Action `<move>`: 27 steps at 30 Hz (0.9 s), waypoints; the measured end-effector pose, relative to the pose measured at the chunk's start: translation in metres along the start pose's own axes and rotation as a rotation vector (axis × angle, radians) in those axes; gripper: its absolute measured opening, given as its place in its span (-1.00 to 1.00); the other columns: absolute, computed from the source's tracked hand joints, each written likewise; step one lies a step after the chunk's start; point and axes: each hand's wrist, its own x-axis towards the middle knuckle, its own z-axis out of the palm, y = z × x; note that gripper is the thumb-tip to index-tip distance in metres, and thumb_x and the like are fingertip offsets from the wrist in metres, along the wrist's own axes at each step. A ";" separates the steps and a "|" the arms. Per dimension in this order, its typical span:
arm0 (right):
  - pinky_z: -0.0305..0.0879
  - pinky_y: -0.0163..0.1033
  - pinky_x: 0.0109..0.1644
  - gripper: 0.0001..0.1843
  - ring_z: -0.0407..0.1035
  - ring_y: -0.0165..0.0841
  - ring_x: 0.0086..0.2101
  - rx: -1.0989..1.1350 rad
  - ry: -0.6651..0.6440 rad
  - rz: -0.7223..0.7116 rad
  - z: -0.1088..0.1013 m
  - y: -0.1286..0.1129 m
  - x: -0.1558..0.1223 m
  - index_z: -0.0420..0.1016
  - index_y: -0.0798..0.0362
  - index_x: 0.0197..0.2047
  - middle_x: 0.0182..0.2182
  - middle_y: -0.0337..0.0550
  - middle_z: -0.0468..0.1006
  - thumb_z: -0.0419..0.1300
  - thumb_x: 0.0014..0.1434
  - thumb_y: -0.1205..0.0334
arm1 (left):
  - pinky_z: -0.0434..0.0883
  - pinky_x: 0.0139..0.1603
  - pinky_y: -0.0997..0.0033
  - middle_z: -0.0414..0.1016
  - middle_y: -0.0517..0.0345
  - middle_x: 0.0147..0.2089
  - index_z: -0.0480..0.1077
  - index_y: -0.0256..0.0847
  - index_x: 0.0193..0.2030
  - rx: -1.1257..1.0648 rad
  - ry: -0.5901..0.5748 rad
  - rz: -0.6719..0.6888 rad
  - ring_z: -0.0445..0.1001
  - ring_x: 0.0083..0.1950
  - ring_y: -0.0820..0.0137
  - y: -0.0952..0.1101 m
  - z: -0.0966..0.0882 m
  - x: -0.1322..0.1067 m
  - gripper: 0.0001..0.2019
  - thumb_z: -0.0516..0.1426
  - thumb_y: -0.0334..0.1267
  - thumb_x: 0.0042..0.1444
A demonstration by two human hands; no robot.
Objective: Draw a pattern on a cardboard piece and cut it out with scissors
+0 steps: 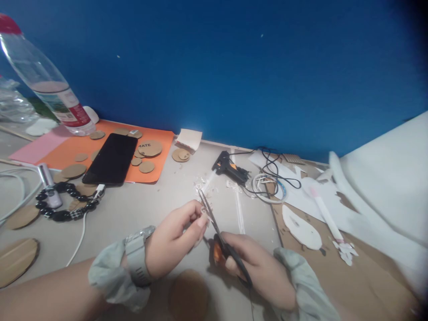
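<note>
My right hand (257,267) grips black-and-orange scissors (217,232) by the handles, blades pointing up and left. My left hand (175,238), with a grey watch on the wrist, pinches a small white scrap (204,217) right against the blades. Tiny white cuttings (203,187) lie on the grey table just beyond the blade tips. A black and orange glue gun (230,168) rests a little farther back.
A black phone (112,159) lies on an orange sheet (150,176) among several cardboard discs. A black bead bracelet (63,205) and a clear bottle (50,84) are at left. White foam shapes (301,227), a tape roll (269,187) and cables sit right. Blue wall behind.
</note>
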 end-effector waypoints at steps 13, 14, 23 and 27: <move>0.07 -0.38 -0.49 -0.48 0.10 -0.47 -0.57 0.152 0.002 0.047 0.000 -0.006 0.002 0.24 0.09 -0.46 -0.62 -0.34 0.21 0.06 0.14 -0.25 | 0.17 -0.50 0.50 0.19 0.35 -0.53 0.16 -0.17 -0.35 -0.077 0.013 -0.005 0.13 -0.55 0.55 -0.002 0.000 -0.003 -0.72 -0.09 -0.06 0.32; 0.07 -0.37 -0.50 -0.46 0.10 -0.47 -0.58 0.171 -0.012 0.041 0.000 -0.006 0.002 0.25 0.09 -0.45 -0.62 -0.33 0.22 0.05 0.13 -0.27 | 0.16 -0.50 0.50 0.19 0.35 -0.53 0.15 -0.17 -0.34 -0.084 0.015 -0.005 0.13 -0.55 0.55 -0.002 0.000 -0.003 -0.72 -0.08 -0.06 0.32; 0.21 -0.32 -0.35 -0.54 0.23 -0.39 -0.46 -0.005 -0.046 0.003 -0.003 -0.008 0.000 0.33 0.11 -0.38 -0.50 -0.22 0.35 0.02 0.21 -0.16 | 0.20 -0.46 0.50 0.19 0.33 -0.52 0.15 -0.18 -0.36 -0.005 0.016 0.027 0.18 -0.52 0.55 -0.001 -0.001 -0.002 -0.73 -0.09 -0.10 0.33; 0.24 -0.31 -0.31 -0.62 0.25 -0.39 -0.46 -0.053 -0.037 0.026 -0.003 -0.007 -0.001 0.33 0.10 -0.37 -0.49 -0.22 0.37 0.03 0.23 -0.07 | 0.20 -0.47 0.50 0.18 0.32 -0.52 0.15 -0.18 -0.35 0.046 0.018 0.020 0.18 -0.52 0.54 0.000 -0.002 -0.002 -0.74 -0.10 -0.11 0.33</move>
